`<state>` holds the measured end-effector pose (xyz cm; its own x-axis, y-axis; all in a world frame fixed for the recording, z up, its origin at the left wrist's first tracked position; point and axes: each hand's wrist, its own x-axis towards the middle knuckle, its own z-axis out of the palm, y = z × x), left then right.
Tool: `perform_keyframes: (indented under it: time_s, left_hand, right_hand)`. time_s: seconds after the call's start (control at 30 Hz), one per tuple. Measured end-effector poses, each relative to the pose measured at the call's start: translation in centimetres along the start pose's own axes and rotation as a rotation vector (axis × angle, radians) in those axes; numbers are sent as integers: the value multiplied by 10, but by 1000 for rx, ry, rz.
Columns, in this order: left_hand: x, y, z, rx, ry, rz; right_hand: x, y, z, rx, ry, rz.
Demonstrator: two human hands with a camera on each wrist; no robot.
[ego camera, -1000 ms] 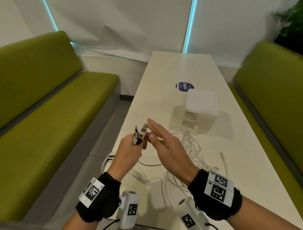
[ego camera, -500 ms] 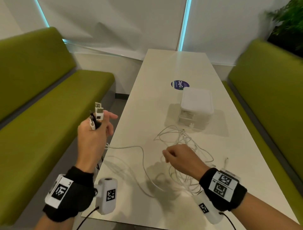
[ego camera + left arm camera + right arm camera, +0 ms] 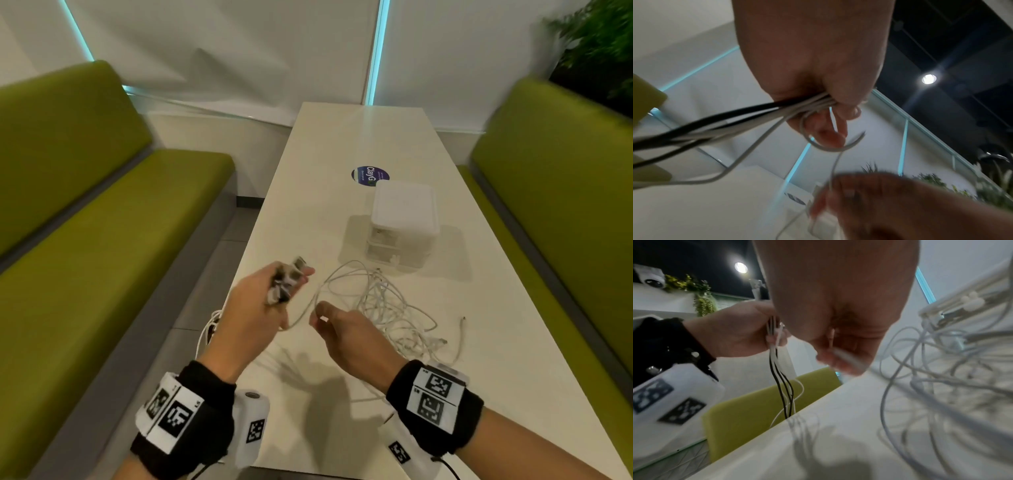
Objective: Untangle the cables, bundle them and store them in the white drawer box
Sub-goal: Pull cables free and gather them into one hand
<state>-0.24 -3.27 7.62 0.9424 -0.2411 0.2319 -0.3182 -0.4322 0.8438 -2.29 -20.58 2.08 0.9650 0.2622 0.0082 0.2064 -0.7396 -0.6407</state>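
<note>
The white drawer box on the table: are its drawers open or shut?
Shut. Both drawer fronts of the white drawer box sit flush with its frame in the head view, none pulled out.

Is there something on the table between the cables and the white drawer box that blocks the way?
Nothing visible blocks it. The loose cables lie on the table right in front of the white drawer box, with only bare tabletop between. The drawers look shut, so one must be opened first.
</note>
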Motion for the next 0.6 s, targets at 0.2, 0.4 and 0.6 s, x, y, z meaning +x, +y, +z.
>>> perform_keyframes:
  time_s: [0.2, 0.4, 0.6]
  left_hand:
    - [-2, -15, 28, 313, -149, 26]
    - [-5, -5, 21, 156, 52, 3]
    - [14, -8, -25, -3, 393, -64]
  right_hand:
    - [-5, -12, -23, -113, 43, -85]
    - [-6, -13, -26, 75, 3, -56]
    - [-13, 28, -38, 68, -112, 58]
